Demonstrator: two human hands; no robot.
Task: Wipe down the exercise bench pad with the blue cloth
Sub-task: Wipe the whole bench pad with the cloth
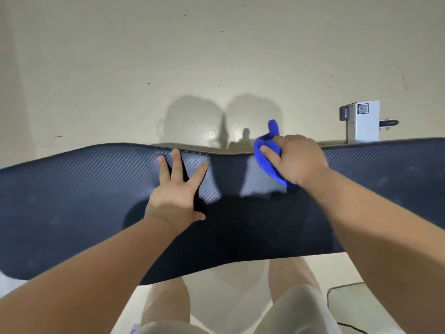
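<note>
The dark, carbon-weave exercise bench pad (72, 189) stretches across the whole view from left to right. My right hand (298, 160) presses the bunched blue cloth (266, 153) onto the pad near its far edge, right of centre; one end of the cloth sticks up past the edge. My left hand (178, 189) lies flat on the pad left of centre, fingers spread, holding nothing.
A pale floor (168, 56) lies beyond the pad. A white box-shaped part with a QR label and a metal bracket (363, 121) stands behind the pad's far right. My legs in light shorts (296, 307) are below the near edge, and a black cable (337, 290) runs on the floor at the lower right.
</note>
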